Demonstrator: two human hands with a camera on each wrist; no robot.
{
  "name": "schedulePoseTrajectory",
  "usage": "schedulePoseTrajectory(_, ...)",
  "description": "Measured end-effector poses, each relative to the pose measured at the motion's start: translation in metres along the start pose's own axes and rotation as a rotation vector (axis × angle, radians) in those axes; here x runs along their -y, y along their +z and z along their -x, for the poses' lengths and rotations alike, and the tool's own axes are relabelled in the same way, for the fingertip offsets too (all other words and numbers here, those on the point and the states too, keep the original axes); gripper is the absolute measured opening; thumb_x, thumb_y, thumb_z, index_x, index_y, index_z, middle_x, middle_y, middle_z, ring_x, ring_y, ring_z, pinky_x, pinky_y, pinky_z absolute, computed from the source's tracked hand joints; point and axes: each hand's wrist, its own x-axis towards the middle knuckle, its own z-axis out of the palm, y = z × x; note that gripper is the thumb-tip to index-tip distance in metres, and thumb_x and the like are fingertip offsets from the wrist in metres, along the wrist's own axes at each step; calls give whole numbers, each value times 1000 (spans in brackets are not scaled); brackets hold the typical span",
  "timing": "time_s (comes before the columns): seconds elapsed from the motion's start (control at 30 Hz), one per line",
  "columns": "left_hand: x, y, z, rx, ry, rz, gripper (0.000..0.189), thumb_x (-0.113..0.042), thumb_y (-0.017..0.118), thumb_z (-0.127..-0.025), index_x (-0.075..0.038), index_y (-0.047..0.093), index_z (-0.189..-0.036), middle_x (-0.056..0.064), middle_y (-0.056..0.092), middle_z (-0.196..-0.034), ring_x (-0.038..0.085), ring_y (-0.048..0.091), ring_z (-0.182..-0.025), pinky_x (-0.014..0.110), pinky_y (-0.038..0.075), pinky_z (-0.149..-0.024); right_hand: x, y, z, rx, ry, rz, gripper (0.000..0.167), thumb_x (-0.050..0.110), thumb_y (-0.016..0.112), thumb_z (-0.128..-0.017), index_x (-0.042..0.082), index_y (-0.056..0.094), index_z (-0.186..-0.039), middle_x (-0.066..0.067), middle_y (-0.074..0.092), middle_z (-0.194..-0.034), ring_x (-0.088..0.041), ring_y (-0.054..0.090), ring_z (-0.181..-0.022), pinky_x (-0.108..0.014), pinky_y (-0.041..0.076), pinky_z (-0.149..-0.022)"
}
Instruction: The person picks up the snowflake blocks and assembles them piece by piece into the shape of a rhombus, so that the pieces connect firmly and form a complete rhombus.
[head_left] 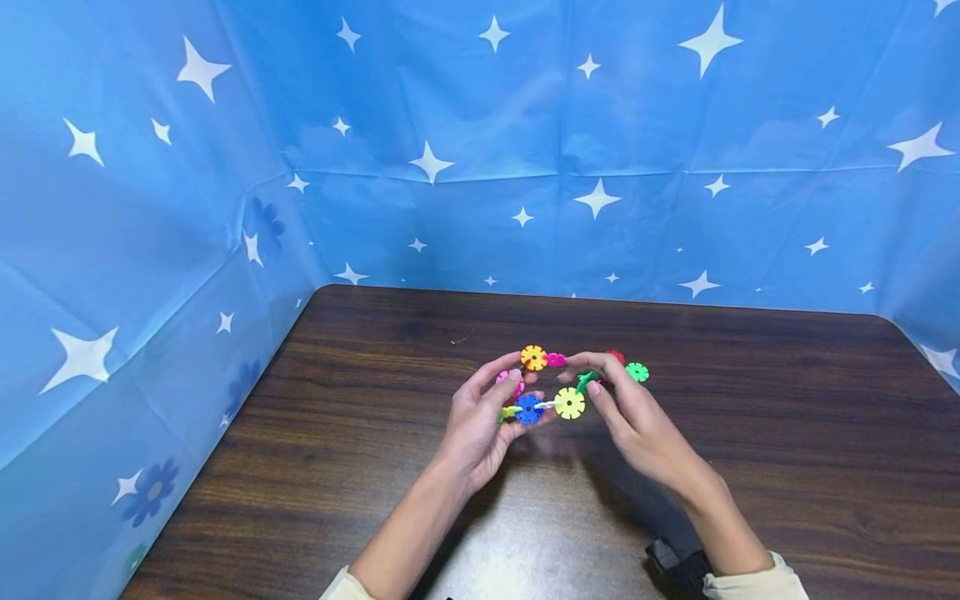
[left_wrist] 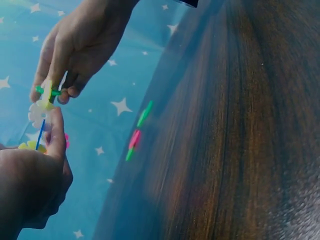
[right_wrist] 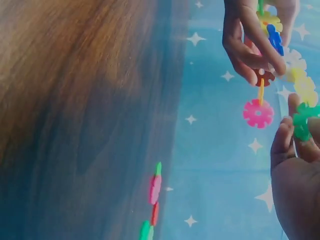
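Both hands hold a chain of notched plastic snowflake discs above the table. My left hand (head_left: pixel 476 429) grips its left part, thumb on a pink disc, with a blue disc (head_left: pixel 528 409) just in front of the fingers. From there a white disc seen edge-on (head_left: pixel 547 405) links to a pale yellow disc (head_left: pixel 570 403). My right hand (head_left: pixel 637 417) pinches a green disc (head_left: pixel 585 382) joined to the yellow one. The chain's other end, an orange disc (head_left: pixel 533 358) with a bright pink disc (right_wrist: pixel 258 114), sticks out past the left fingers, unsupported at its tip in the right wrist view.
Beyond the right hand, more joined discs lie on the dark wooden table (head_left: pixel 337 417), among them a green disc (head_left: pixel 637 372) and a red disc (head_left: pixel 615 356). A blue star-printed cloth (head_left: pixel 465 100) hangs behind the table and along its sides. A black strap (head_left: pixel 678 567) is by the right wrist.
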Motion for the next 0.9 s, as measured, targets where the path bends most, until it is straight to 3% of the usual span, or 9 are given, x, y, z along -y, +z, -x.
schedulePoseTrajectory(0.13,0,-1,1,11,-15,0,40,-9,46,-115,-5,52,-154,11,61,-121,21,68,-102,51,66,-94,-2,0,-2,-92,0,-18,20,3,52,-112,4,65,-127,-10,72,-107,-11,61,-83,-25,53,-69)
schedulePoseTrajectory(0.3,0,-1,2,35,-27,-1,40,-11,46,-116,-6,51,-155,13,62,-123,22,73,-102,54,64,-96,-1,-2,-1,-152,3,-22,18,0,63,-106,8,75,-117,-11,66,-91,-7,51,-65,-22,46,-56)
schedulePoseTrajectory(0.47,-1,-3,2,42,-46,-1,40,-11,44,-116,-7,50,-156,20,60,-134,25,77,-105,54,64,-95,-1,-3,0,-150,-36,18,20,-2,68,-102,10,78,-114,-6,66,-89,-3,52,-65,-20,47,-54)
schedulePoseTrajectory(0.67,-1,-5,0,11,-35,11,40,-11,43,-116,-5,51,-155,23,57,-138,27,78,-105,53,65,-91,0,0,-2,-143,-97,36,23,-9,70,-98,7,79,-112,-4,71,-92,-7,69,-73,-20,60,-61)
schedulePoseTrajectory(0.8,1,-5,-2,-15,-19,24,40,-10,44,-116,-3,50,-155,23,59,-135,28,78,-104,57,63,-94,4,2,-1,-114,-40,65,27,-3,69,-101,10,77,-124,-5,71,-92,-1,61,-67,-19,55,-57)
schedulePoseTrajectory(0.9,2,-4,-2,-34,-19,36,40,-11,44,-116,-4,50,-155,23,60,-134,29,77,-106,57,62,-96,6,1,0,-65,18,76,34,5,69,-104,14,71,-137,-4,72,-99,-5,63,-75,-20,55,-64)
